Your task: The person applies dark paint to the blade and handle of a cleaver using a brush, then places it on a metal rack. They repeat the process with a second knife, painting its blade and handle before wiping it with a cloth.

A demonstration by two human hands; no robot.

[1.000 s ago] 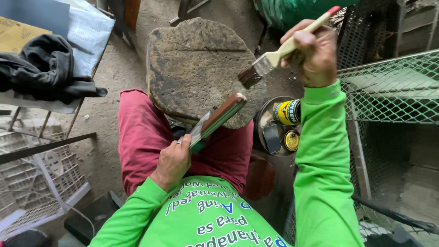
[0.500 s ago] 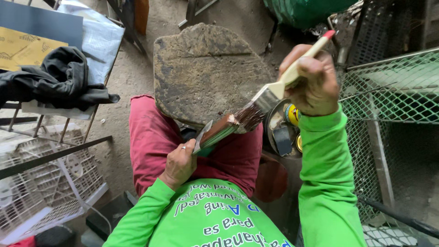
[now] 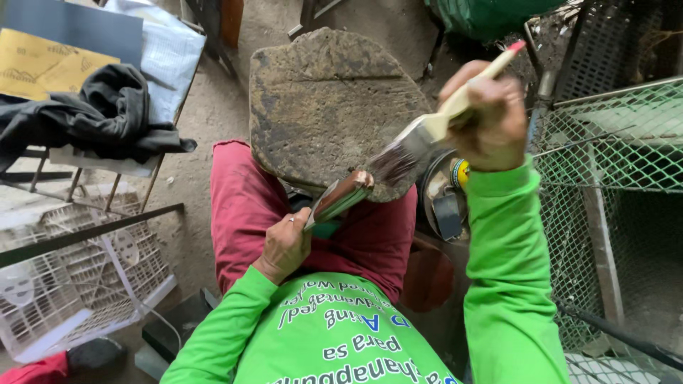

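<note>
My right hand [image 3: 488, 117] grips a flat paintbrush [image 3: 427, 131] by its pale handle, bristles angled down to the left. The dark bristles touch the far end of a narrow wooden piece [image 3: 340, 198] coated reddish brown. My left hand [image 3: 284, 245] holds that piece by its near end, tilted up over my lap. Beneath both lies a rough, rounded stone slab [image 3: 320, 99] that rests against my red-trousered knees.
An open tin [image 3: 445, 192] sits on the ground right of my knee. A green wire mesh cage [image 3: 612, 142] fills the right side. At left, a table [image 3: 107, 160] carries a dark cloth [image 3: 92, 114] and sandpaper sheets; a white plastic crate [image 3: 78, 284] stands below.
My right hand brought the brush down from up in the air until its bristles met the far end of the wooden piece. My left hand kept hold of the piece.
</note>
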